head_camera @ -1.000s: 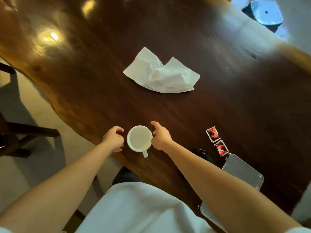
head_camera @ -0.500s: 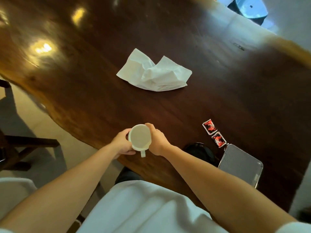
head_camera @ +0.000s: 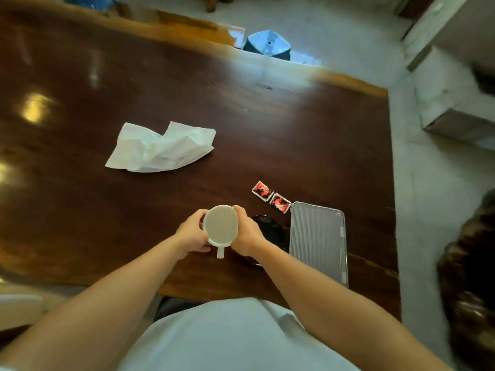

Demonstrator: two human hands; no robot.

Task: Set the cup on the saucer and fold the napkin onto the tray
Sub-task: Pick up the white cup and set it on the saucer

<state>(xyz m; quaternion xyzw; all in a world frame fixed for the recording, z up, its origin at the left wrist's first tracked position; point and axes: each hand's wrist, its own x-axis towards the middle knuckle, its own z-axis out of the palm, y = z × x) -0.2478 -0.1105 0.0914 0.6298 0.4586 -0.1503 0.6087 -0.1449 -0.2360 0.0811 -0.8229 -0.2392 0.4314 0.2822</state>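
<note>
A white cup (head_camera: 220, 226) with its handle pointing toward me is clasped from both sides: my left hand (head_camera: 190, 235) grips its left wall and my right hand (head_camera: 246, 234) its right wall. Just right of the cup lies a dark saucer (head_camera: 273, 231), partly hidden behind my right hand and wrist. A silver ribbed tray (head_camera: 318, 238) sits beside the saucer near the table's front right. The crumpled white napkin (head_camera: 160, 147) lies unfolded on the dark wooden table (head_camera: 80, 199), farther away and to the left.
Two small red-and-black packets (head_camera: 271, 196) lie just beyond the saucer, touching the tray's far left corner. The table's right edge runs close past the tray. A blue stool (head_camera: 267, 45) stands on the floor beyond the far edge.
Both hands closed around the cup, which they flanked a second ago. The cup now sits nearer the saucer and tray, and the view has swung right.
</note>
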